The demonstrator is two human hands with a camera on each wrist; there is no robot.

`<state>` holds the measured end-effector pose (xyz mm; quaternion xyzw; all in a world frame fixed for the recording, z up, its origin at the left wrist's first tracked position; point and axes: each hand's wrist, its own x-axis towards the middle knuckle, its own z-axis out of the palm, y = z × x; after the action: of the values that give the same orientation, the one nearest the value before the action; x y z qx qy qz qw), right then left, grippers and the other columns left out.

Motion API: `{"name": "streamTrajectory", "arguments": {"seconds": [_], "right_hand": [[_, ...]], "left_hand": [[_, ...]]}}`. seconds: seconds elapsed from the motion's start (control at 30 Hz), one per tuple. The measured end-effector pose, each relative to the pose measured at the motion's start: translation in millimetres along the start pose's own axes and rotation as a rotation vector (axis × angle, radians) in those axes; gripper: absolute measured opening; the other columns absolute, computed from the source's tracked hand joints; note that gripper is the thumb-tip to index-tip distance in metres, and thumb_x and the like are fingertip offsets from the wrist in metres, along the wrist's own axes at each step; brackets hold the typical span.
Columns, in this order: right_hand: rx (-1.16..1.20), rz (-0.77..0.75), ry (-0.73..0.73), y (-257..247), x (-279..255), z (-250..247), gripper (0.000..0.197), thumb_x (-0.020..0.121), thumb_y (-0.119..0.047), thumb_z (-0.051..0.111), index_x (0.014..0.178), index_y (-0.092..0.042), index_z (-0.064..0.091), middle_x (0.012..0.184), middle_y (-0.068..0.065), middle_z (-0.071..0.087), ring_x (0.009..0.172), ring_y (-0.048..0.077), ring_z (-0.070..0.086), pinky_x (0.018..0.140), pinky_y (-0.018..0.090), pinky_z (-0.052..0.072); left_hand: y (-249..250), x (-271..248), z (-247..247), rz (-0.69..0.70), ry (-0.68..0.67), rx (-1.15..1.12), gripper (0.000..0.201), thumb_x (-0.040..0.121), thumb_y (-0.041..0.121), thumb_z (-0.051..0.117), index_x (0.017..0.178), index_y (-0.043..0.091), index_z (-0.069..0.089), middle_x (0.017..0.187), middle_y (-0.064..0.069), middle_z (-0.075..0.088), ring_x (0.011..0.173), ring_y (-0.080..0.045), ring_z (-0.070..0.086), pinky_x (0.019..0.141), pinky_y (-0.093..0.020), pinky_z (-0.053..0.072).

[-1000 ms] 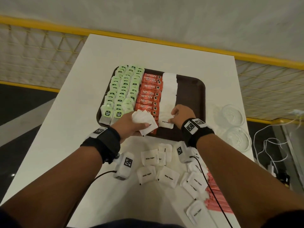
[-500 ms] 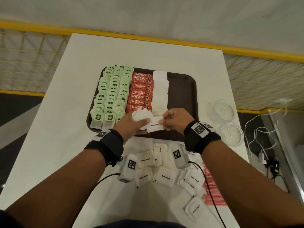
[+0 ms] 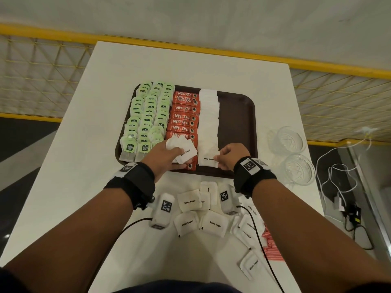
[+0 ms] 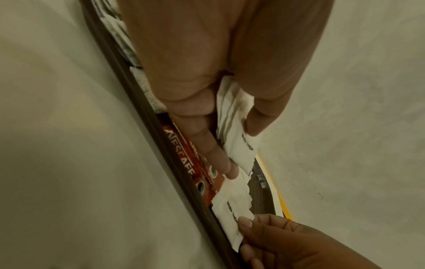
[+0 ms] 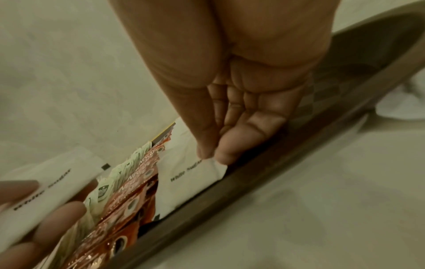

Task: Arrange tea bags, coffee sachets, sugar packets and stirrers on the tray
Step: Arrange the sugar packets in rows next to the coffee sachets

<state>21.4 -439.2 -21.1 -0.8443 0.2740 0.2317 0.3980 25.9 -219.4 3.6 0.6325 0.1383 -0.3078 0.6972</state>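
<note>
A brown tray holds rows of green tea bags, red coffee sachets and a column of white sugar packets. My left hand hovers over the tray's near edge and grips a bundle of sugar packets, which fans out in the left wrist view. My right hand pinches the corner of one sugar packet lying at the near end of the white column; thumb and forefinger meet on that packet.
Loose sugar packets lie on the white table between my wrists and the tray. Red stirrers sit at the near right. Two glass bowls stand right of the tray. Cables hang past the table's right edge.
My right hand drew one sugar packet from the bundle in my left hand and carried it right, down onto the near end of the white column. The left hand kept its bundle.
</note>
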Motion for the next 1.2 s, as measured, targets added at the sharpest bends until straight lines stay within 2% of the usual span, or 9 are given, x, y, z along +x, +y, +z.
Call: {"name": "streamTrajectory", "arguments": {"seconds": [0.07, 0.17, 0.27, 0.4, 0.57, 0.7, 0.97, 1.1, 1.2], "right_hand": [[-0.025, -0.02, 0.042, 1, 0, 0, 0.021, 0.082, -0.027, 0.076, 0.089, -0.016, 0.06, 0.09, 0.003, 0.068, 0.081, 0.019, 0.069, 0.081, 0.037, 0.058], [-0.136, -0.156, 0.138, -7, -8, -3, 0.023, 0.086, -0.038, 0.069, 0.09, -0.018, 0.057, 0.089, -0.001, 0.062, 0.085, 0.017, 0.062, 0.078, 0.032, 0.05], [-0.081, -0.268, 0.015, -19, -21, -7, 0.024, 0.088, -0.042, 0.066, 0.093, -0.019, 0.064, 0.09, -0.004, 0.064, 0.084, 0.013, 0.06, 0.077, 0.028, 0.049], [-0.021, -0.258, -0.191, -19, -28, -9, 0.02, 0.084, -0.031, 0.075, 0.096, -0.017, 0.069, 0.085, 0.001, 0.069, 0.069, 0.01, 0.061, 0.065, 0.025, 0.052], [0.102, -0.153, -0.184, -2, -23, -11, 0.023, 0.084, -0.023, 0.074, 0.103, -0.012, 0.067, 0.092, 0.01, 0.073, 0.074, 0.015, 0.066, 0.073, 0.028, 0.058], [0.064, -0.103, -0.143, 7, -20, -12, 0.022, 0.086, -0.022, 0.073, 0.104, -0.012, 0.065, 0.087, 0.006, 0.071, 0.069, 0.011, 0.064, 0.062, 0.022, 0.054], [-0.087, -0.067, -0.04, 8, -13, -4, 0.018, 0.084, -0.027, 0.075, 0.091, -0.016, 0.062, 0.083, 0.001, 0.068, 0.065, 0.011, 0.063, 0.068, 0.027, 0.057], [-0.145, -0.116, 0.059, 8, -12, -5, 0.024, 0.083, -0.036, 0.073, 0.086, -0.019, 0.056, 0.09, 0.003, 0.065, 0.082, 0.019, 0.064, 0.083, 0.039, 0.057], [-0.08, -0.215, 0.034, -2, -21, -8, 0.029, 0.086, -0.045, 0.067, 0.095, -0.017, 0.062, 0.092, -0.001, 0.064, 0.084, 0.015, 0.062, 0.081, 0.034, 0.055]], "left_hand": [[0, 0, 1, 0.001, 0.002, 0.011, 0.03, 0.094, 0.003, 0.057, 0.123, 0.011, 0.052, 0.109, -0.009, 0.066, 0.084, -0.018, 0.072, 0.081, -0.038, 0.06], [-2, 0, 3, -0.006, -0.022, 0.035, 0.041, 0.09, 0.002, 0.064, 0.129, 0.008, 0.051, 0.119, -0.012, 0.063, 0.098, -0.025, 0.068, 0.077, -0.036, 0.061], [-6, 1, 7, 0.001, -0.056, 0.073, 0.048, 0.085, 0.002, 0.07, 0.13, 0.008, 0.053, 0.122, -0.015, 0.064, 0.107, -0.029, 0.066, 0.078, -0.038, 0.06], [-7, 2, 14, 0.015, -0.095, 0.115, 0.044, 0.083, 0.003, 0.073, 0.124, 0.008, 0.057, 0.117, -0.016, 0.067, 0.102, -0.028, 0.069, 0.083, -0.043, 0.059], [-7, 6, 13, -0.011, -0.051, 0.039, 0.035, 0.09, 0.009, 0.067, 0.123, 0.007, 0.056, 0.114, -0.016, 0.068, 0.097, -0.027, 0.071, 0.083, -0.042, 0.059], [-4, 6, 7, -0.009, -0.041, 0.016, 0.024, 0.097, 0.013, 0.057, 0.119, 0.005, 0.058, 0.105, -0.019, 0.072, 0.094, -0.031, 0.071, 0.085, -0.04, 0.059], [0, 6, 6, -0.05, -0.062, -0.011, 0.027, 0.098, 0.007, 0.044, 0.122, 0.005, 0.056, 0.109, -0.019, 0.071, 0.097, -0.031, 0.071, 0.087, -0.04, 0.058], [-2, 6, 7, -0.039, -0.1, 0.023, 0.03, 0.097, 0.003, 0.052, 0.127, 0.007, 0.052, 0.114, -0.016, 0.069, 0.096, -0.028, 0.072, 0.08, -0.036, 0.06], [-5, 6, 9, -0.016, -0.104, 0.115, 0.035, 0.09, -0.001, 0.063, 0.123, 0.006, 0.056, 0.115, -0.016, 0.067, 0.098, -0.026, 0.071, 0.08, -0.038, 0.06]]}}
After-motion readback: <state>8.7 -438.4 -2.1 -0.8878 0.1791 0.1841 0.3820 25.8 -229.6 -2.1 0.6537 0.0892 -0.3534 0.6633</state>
